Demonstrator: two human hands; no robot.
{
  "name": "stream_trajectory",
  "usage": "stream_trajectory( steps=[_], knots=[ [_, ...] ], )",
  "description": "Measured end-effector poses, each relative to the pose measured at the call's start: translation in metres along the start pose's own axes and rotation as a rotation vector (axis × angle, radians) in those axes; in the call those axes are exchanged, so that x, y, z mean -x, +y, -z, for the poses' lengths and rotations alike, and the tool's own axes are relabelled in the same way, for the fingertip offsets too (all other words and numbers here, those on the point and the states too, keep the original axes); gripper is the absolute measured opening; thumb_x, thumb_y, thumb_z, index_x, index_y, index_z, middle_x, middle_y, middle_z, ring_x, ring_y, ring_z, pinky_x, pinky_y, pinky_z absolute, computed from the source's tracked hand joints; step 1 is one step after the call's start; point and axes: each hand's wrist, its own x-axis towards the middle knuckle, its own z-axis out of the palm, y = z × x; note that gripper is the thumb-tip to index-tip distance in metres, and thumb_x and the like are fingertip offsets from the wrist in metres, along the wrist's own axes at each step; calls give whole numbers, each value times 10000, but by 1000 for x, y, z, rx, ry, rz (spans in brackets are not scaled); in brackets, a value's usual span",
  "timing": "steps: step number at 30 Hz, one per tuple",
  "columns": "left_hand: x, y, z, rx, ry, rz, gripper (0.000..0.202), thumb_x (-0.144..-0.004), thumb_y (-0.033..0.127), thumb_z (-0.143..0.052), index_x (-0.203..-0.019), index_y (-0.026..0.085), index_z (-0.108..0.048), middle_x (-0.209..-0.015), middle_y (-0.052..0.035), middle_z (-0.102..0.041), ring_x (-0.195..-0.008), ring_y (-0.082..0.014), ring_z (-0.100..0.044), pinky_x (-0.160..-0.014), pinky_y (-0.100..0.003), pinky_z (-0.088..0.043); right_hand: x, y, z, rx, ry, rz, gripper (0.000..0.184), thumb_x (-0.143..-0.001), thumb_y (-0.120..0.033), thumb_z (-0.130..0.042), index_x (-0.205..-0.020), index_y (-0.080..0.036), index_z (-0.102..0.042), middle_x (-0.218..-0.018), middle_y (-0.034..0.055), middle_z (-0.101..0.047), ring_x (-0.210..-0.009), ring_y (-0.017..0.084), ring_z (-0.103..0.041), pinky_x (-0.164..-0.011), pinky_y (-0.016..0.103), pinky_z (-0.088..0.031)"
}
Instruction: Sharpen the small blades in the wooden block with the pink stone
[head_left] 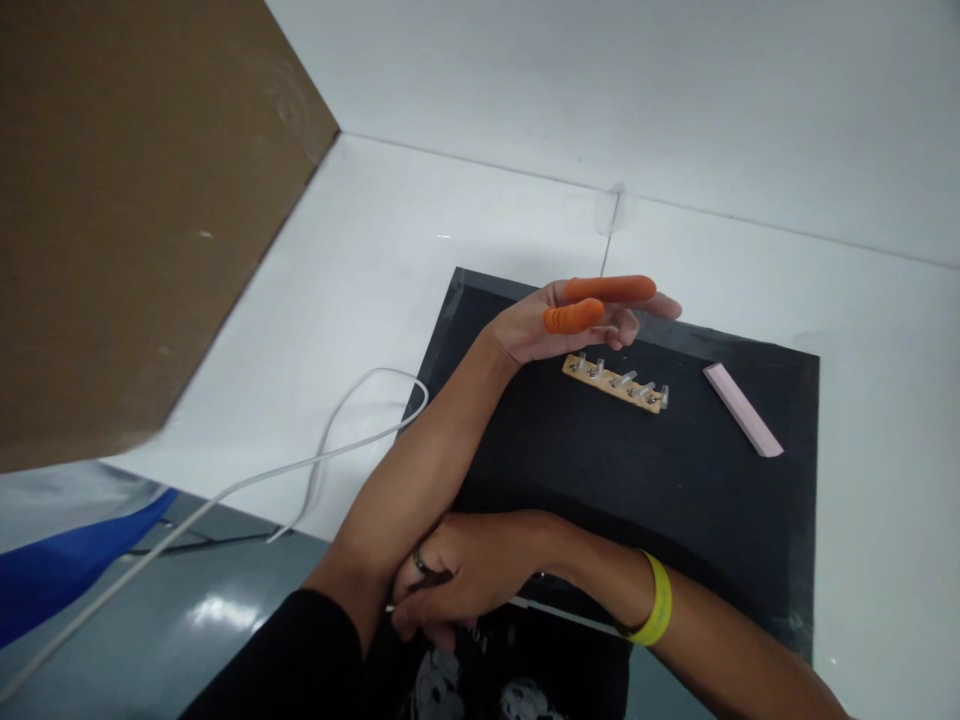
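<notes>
- My left hand (589,318) is spread and looks unloaded, with two orange finger covers (611,290).
- My right hand (465,565) curls at my left forearm (420,470); whether it grips anything, I cannot tell.
- One wooden strip (609,385) lies on one black mat (600,470), just my side of the left hand, the nearer one; its long axis slants from far left to near right.
- Five clear pegs (624,380) on it.
- One pink bar (742,410) farther right, slanting similarly.
</notes>
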Motion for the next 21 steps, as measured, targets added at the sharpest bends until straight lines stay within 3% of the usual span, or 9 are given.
stream_trajectory(
  steps=[8, 14, 17, 21],
  knots=[
    [0, 3, -5, 8, 31, -81, 204, -885, 392, -671, -831, 243, -800, -1225, -40, -722, -811, -131, -688, -823, -308, -570, -1, 3, 1, -5, -6, 41, 131, -966, -203, -546, -858, -156, -603, -645, -63, -609, -528, 69, -546, -532, 173, -463],
    [-1, 0, -1, 18, 54, -113, 196, -915, 335, -628, -899, 234, -796, -1228, -38, -721, -852, -142, -694, -811, -309, -571, -1, 4, 1, -13, -9, 61, 127, -964, -204, -552, -859, -151, -601, -645, -55, -620, -520, 71, -549, -535, 177, -468],
    [0, -1, 0, -15, 56, -150, 188, -879, 388, -675, -959, 258, -784, -1283, -15, -697, -927, -159, -695, -844, -321, -575, -1, 3, 1, -22, -16, 56, 139, -969, -216, -542, -859, -148, -594, -643, -48, -617, -516, 75, -547, -526, 178, -467],
    [4, -1, -1, -72, 7, -193, 352, -825, 517, -724, -1118, 322, -737, -1373, 29, -643, -1085, -193, -667, -964, -360, -550, -1, 2, 0, -25, -24, 46, 146, -974, -204, -529, -856, -146, -594, -640, -47, -611, -510, 68, -539, -516, 162, -457]
  ],
)
